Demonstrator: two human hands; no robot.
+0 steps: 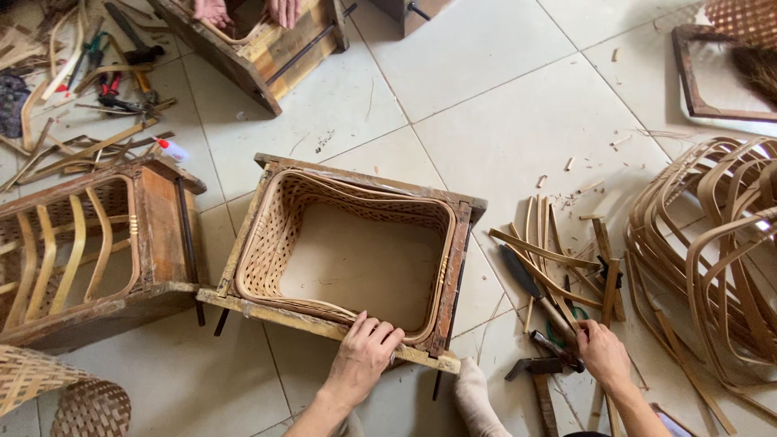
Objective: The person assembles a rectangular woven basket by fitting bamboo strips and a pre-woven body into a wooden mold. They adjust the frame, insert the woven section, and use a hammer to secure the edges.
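On the pale tiled floor (502, 81), the left hand (362, 356) clasps the near rim of a square wooden frame (324, 325) holding a woven rattan basket (271, 243). The right hand (600, 350) closes on a dark-handled tool (557, 348) beside loose bamboo strips (550, 259).

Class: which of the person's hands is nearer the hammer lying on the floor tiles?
Right. The right hand rests beside the wooden-handled metal hammer; the left hand grips the wooden mould frame's edge, farther away.
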